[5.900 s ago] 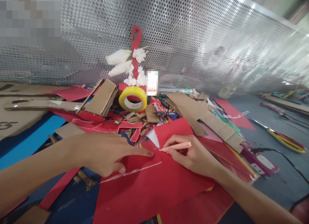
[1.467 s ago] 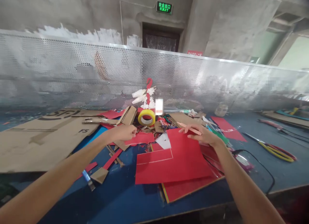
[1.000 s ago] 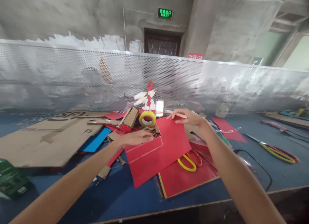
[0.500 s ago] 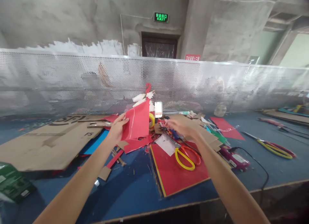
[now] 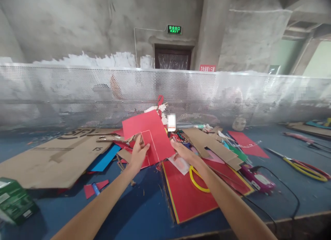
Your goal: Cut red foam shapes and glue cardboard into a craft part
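Bare concrete wall [image 5: 77, 22] rises behind a perforated metal panel [image 5: 77, 102] that follows the rear edge of the blue bench [image 5: 141, 205], with a lit exit sign [image 5: 174, 29] over a dark doorway [image 5: 173, 59]. At the front left lies a green box [image 5: 17, 200]; behind it a large flat cardboard sheet [image 5: 51, 160] reaches toward the rear edge. Blue bench top shows from the box across to a red stack [image 5: 188, 203], whose lower corner sits near the front edge. Over the middle of the bench, the left hand [image 5: 139, 152] grips a raised, tilted red sheet [image 5: 156, 138] marked with pale lines, thumb on its face. Beside the sheet's right edge is the right hand [image 5: 182, 150], fingers close together; whether it touches the sheet or holds anything, I cannot tell. Yellow scissor handle [image 5: 200, 189] shows on the stack under the right forearm. Farther right come cardboard strips [image 5: 209, 143], a purple device [image 5: 258, 180] with a black cord trailing to the front edge, and long scissors [image 5: 288, 159] pointing rearward, surrounded by blue surface.
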`<move>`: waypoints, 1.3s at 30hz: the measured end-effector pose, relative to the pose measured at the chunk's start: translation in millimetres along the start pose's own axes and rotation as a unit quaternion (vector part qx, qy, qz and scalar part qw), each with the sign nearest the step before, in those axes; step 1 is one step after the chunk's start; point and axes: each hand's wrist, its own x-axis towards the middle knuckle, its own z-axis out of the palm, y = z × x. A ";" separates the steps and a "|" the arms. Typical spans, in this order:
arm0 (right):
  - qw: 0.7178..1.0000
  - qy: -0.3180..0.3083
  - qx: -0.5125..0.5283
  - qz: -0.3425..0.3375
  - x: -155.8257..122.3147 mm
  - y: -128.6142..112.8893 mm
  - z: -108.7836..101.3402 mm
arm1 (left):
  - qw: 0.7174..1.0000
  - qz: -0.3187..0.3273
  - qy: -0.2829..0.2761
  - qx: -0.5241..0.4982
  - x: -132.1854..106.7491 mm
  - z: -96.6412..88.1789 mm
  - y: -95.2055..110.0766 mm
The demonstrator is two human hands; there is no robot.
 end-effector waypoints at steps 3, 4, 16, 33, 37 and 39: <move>0.997 0.056 0.044 -0.007 12.8 -1.7 11.8 | 0.999 0.003 0.023 -0.033 -6.9 5.2 -5.4; 0.995 0.090 0.022 -0.030 16.9 0.0 14.1 | 0.999 0.000 0.010 -0.040 -8.9 6.2 -5.8; 0.978 0.104 -0.057 -0.170 13.3 22.9 2.1 | 0.998 -0.008 -0.044 0.048 -9.7 -13.5 -7.7; 0.990 0.129 0.001 -0.051 25.1 39.4 13.7 | 0.963 -0.189 -0.172 -0.084 -22.1 4.4 -6.1; 0.981 0.122 -0.060 -0.136 25.2 37.8 5.8 | 0.993 -0.111 -0.044 0.001 -17.9 -0.2 -1.3; 0.977 0.119 -0.072 -0.160 25.6 37.2 3.4 | 0.996 -0.072 0.019 0.045 -11.7 -8.5 -1.0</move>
